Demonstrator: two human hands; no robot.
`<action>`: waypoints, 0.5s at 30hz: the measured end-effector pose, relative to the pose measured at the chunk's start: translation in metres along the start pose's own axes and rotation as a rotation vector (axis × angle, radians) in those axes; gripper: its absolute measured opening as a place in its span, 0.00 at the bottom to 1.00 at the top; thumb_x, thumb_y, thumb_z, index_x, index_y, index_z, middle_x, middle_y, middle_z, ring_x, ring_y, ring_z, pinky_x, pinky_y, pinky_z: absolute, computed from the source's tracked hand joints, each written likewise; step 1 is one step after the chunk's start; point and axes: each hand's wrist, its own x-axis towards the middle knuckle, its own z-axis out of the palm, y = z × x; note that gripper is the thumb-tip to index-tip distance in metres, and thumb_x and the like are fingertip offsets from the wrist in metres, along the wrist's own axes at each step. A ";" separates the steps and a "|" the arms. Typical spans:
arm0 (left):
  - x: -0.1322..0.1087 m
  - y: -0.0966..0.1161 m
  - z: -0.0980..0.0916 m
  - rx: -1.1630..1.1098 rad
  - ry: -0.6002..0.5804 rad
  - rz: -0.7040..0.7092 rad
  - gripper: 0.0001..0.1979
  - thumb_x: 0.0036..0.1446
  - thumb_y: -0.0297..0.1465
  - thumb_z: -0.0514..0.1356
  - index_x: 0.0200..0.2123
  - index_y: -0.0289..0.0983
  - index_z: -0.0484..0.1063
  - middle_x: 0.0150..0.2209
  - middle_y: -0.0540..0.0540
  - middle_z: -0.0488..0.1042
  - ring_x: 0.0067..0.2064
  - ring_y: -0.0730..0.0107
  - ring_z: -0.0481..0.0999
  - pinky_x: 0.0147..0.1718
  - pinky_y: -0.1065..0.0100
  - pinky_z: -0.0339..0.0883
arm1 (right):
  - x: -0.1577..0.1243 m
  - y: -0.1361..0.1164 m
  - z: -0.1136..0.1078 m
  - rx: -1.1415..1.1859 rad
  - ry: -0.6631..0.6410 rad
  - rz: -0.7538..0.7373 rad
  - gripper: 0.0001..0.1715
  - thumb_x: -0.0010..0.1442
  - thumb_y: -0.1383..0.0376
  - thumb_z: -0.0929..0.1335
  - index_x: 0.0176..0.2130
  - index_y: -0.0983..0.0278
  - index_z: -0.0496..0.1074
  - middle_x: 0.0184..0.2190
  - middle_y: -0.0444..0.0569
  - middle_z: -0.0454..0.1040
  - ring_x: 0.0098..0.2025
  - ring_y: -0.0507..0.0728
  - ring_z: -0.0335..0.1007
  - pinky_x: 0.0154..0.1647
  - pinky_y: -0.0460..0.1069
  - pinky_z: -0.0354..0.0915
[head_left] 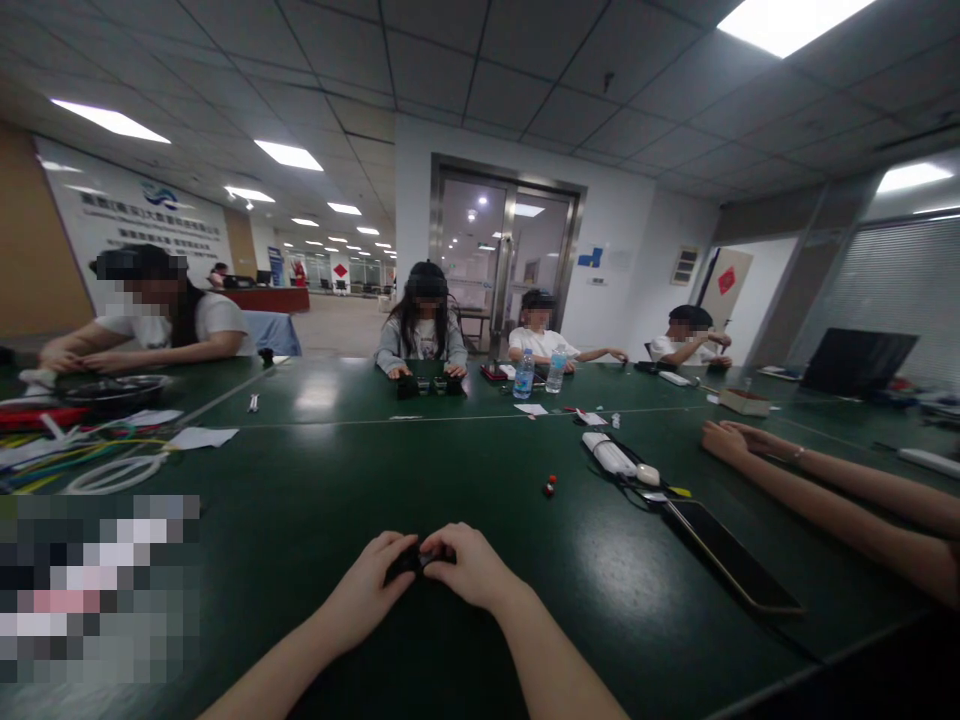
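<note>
Close in front of me, both my hands meet over the dark green table. My left hand has its thumb and fingers closed on one side of a small black object. From the other side my right hand pinches the same object, fingers curled around it. Its kind cannot be made out, as the fingers cover much of it. Beyond my right hand a tiny red and white item stands on the tabletop.
To the right lie a white power strip and a dark tablet. A co-worker's forearms rest farther right. Cables are heaped at left. Two water bottles stand across the table, where other people sit.
</note>
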 end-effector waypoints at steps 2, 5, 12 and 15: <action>0.000 -0.001 0.000 -0.008 -0.002 0.001 0.22 0.50 0.35 0.52 0.50 0.38 0.64 0.48 0.44 0.65 0.49 0.62 0.65 0.50 0.62 0.59 | 0.000 0.001 0.000 0.003 0.001 0.000 0.14 0.50 0.63 0.66 0.39 0.59 0.70 0.36 0.44 0.68 0.41 0.53 0.61 0.40 0.47 0.58; 0.000 -0.002 0.000 -0.004 -0.001 -0.012 0.22 0.50 0.35 0.53 0.50 0.38 0.64 0.48 0.44 0.65 0.50 0.62 0.64 0.50 0.62 0.58 | 0.000 0.001 0.001 0.002 0.007 0.014 0.14 0.49 0.63 0.67 0.39 0.59 0.70 0.36 0.44 0.68 0.39 0.53 0.61 0.39 0.47 0.58; -0.001 0.003 -0.003 0.005 -0.028 -0.049 0.23 0.50 0.35 0.52 0.51 0.38 0.63 0.48 0.45 0.65 0.50 0.63 0.64 0.50 0.63 0.58 | 0.002 0.003 0.003 0.004 0.004 0.021 0.13 0.49 0.63 0.67 0.39 0.58 0.70 0.36 0.43 0.68 0.39 0.53 0.61 0.38 0.47 0.59; -0.001 0.004 -0.004 -0.008 -0.029 -0.053 0.23 0.50 0.36 0.52 0.51 0.38 0.63 0.48 0.45 0.65 0.50 0.62 0.64 0.50 0.62 0.59 | 0.001 0.002 0.002 0.007 -0.003 0.018 0.13 0.50 0.62 0.66 0.39 0.58 0.70 0.36 0.43 0.68 0.39 0.53 0.61 0.38 0.47 0.59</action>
